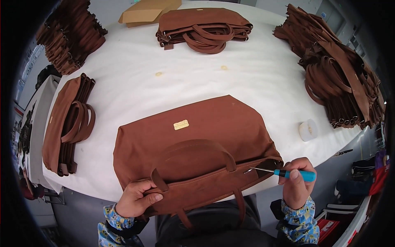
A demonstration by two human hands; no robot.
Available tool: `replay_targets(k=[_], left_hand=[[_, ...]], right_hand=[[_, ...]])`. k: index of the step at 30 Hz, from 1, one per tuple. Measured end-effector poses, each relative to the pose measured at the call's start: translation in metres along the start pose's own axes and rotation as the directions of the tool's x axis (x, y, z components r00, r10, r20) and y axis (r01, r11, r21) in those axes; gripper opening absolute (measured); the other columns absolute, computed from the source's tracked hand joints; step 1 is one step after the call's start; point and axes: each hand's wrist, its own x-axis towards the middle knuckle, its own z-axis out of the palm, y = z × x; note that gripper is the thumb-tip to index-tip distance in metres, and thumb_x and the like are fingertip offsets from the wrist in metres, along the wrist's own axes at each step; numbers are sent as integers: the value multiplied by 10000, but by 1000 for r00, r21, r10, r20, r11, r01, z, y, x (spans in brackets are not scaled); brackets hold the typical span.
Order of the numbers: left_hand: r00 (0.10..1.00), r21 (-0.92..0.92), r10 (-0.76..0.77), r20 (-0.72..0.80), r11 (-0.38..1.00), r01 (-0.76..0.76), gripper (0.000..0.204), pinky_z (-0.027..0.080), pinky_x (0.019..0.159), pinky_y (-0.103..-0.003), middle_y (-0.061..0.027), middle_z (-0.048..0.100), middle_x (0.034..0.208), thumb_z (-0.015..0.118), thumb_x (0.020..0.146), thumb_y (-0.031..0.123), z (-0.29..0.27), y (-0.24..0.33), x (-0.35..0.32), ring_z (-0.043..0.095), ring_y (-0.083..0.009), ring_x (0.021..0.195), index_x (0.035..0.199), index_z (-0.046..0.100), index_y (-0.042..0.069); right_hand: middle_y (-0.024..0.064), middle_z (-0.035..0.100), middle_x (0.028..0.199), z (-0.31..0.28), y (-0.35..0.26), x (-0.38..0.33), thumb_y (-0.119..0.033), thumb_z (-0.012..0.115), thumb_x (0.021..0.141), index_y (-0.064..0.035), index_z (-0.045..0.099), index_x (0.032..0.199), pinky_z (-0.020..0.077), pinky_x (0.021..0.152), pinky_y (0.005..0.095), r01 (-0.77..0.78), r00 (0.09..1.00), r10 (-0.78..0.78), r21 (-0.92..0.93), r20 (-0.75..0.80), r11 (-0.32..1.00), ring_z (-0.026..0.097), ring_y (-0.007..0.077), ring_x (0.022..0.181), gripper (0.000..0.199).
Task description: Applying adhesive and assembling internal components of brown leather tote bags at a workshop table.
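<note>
A brown handbag [214,123] with a small gold plate [181,124] lies on the white-covered table right in front of me, its opening edge toward my body. My left hand [138,198] grips the bag's edge beside the foot of one handle, thumb on top. In my right hand [297,181] is a screwdriver [294,175] with a blue handle and thin metal shaft. Its tip points left, at a small metal piece [247,170] by the bag's opening near the right corner; whether they touch I cannot tell. One handle [193,144] arches over the bag's upper panel.
Stacked brown bags stand at the far left [72,39], left [66,123], back middle [205,20] and right [337,78]. A cardboard box [150,11] sits at the back. On the right is a small clear round container [308,130]. Two yellowish rings [224,68] lie mid-table.
</note>
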Motion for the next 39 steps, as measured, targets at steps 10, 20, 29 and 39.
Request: replay_targets(k=[10,20,29,39], left_hand=[[998,103,-34,-48,994,38,122,407,623,-209,-15,537,721,637,788,52,-2,-3,-2,479,-64,684,853,565,-23],[1000,69,-2,-30,998,5,137,419,641,-221,-31,549,756,633,788,45,0,4,-4,499,-79,700,889,572,-23],[998,10,60,9,998,-61,175,434,686,-214,-36,575,795,626,800,58,-3,-8,-1,523,-75,741,947,581,-27],[998,-103,49,38,994,-44,191,430,706,-201,-35,566,808,621,800,37,-1,-11,-3,535,-71,765,971,588,-42]], right_hand=[[53,590,647,7,3,4,-94,622,783,15,555,825,391,490,203,174,956,-106,-242,272,954,514,76,528,135],[62,582,620,21,8,6,-85,633,757,4,563,811,372,443,210,278,930,-185,-281,317,918,502,98,462,125],[57,566,580,31,-8,14,-53,626,723,-6,562,762,380,438,225,341,909,-199,-379,366,860,524,131,462,89],[58,519,540,73,-45,21,-95,649,659,-51,516,676,407,421,315,724,651,-200,-520,732,454,538,223,458,141]])
